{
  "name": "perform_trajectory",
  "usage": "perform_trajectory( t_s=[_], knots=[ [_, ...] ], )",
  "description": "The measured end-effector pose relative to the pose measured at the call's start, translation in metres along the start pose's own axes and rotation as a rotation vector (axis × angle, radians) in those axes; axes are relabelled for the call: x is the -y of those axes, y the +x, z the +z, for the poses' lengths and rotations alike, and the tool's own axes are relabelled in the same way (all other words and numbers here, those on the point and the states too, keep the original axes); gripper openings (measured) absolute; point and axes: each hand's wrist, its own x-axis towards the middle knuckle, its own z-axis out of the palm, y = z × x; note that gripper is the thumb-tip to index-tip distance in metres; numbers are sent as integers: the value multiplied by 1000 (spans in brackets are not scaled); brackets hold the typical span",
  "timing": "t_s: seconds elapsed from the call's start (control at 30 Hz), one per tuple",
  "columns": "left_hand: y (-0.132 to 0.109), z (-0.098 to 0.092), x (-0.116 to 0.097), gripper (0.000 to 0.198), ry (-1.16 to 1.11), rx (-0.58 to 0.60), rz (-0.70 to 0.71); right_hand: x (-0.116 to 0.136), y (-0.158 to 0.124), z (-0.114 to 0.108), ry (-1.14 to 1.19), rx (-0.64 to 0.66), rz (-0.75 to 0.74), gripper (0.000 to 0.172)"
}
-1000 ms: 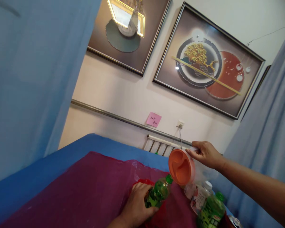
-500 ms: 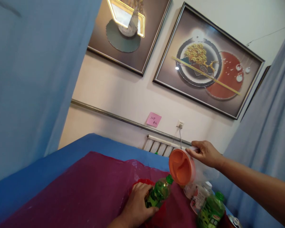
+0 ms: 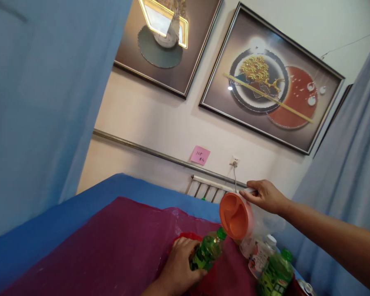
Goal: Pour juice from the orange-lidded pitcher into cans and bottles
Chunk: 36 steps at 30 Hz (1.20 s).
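My left hand (image 3: 179, 265) is wrapped round a green drink bottle (image 3: 208, 250) with a green cap, tilted over a red thing (image 3: 188, 237) on the purple sheet. My right hand (image 3: 265, 195) grips the top edge of a clear plastic jug with an orange lid (image 3: 234, 216), held tipped on its side above the table, its lid facing me. The jug's body is partly hidden behind the lid and my hand.
A second green bottle (image 3: 276, 276), a pale labelled bottle (image 3: 260, 253) and a can top (image 3: 305, 287) stand at the lower right. The purple sheet (image 3: 111, 242) lies over a blue table cover (image 3: 80, 205). Blue curtains hang left and right; framed pictures, a rail and a radiator are behind.
Almost nothing has moved. My right hand and the jug have risen very slightly, and the view has shifted a little.
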Motion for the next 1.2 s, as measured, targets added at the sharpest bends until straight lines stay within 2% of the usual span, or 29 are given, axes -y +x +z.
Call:
perform_trajectory(
  t_s=[1.2],
  knots=[
    [2, -1, 2, 53, 20, 13, 5, 2, -3, 2, -21, 1, 25, 47]
  ],
)
